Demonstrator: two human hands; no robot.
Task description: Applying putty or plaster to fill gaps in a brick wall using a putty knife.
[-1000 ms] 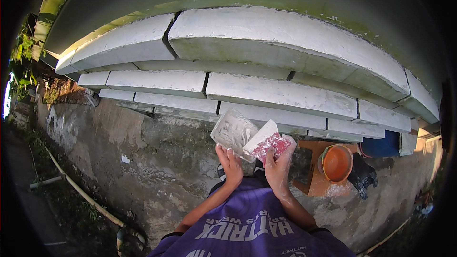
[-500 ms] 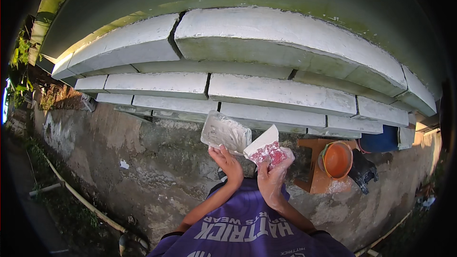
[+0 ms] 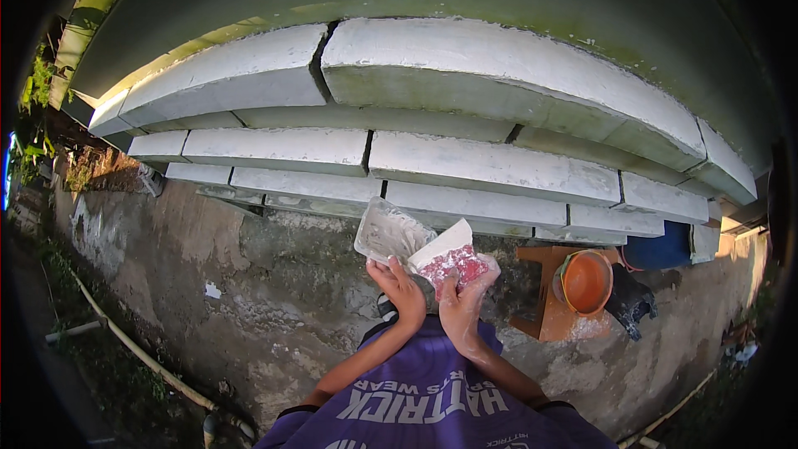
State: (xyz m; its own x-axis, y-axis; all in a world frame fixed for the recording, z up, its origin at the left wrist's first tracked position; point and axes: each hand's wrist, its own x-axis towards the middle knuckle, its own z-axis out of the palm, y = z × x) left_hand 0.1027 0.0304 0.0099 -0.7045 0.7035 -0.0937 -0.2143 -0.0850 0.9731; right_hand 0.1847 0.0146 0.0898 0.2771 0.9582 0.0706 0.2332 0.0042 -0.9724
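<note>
Scraper (image 3: 455,266) in your right hand (image 3: 464,303), out in front of your shirt (image 3: 424,387): thumb flat on its red face, the other fingers mostly hidden behind, a pinch that seems meant to leave the white blade (image 3: 445,243) free toward 11 o'clock. Your left hand (image 3: 401,291) has its fingers curled on the near edge of the tub (image 3: 362,234), 10 o'clock from the scraper, tipped so the paste (image 3: 401,233) faces you, probably for easy reach. Blade overlaps tub; whether they touch, I can't tell. At 3 o'clock sits the bucket (image 3: 592,281) on the stool (image 3: 549,313), likely raised to spare you stooping; white ledges (image 3: 499,163) run across 12 o'clock.
</note>
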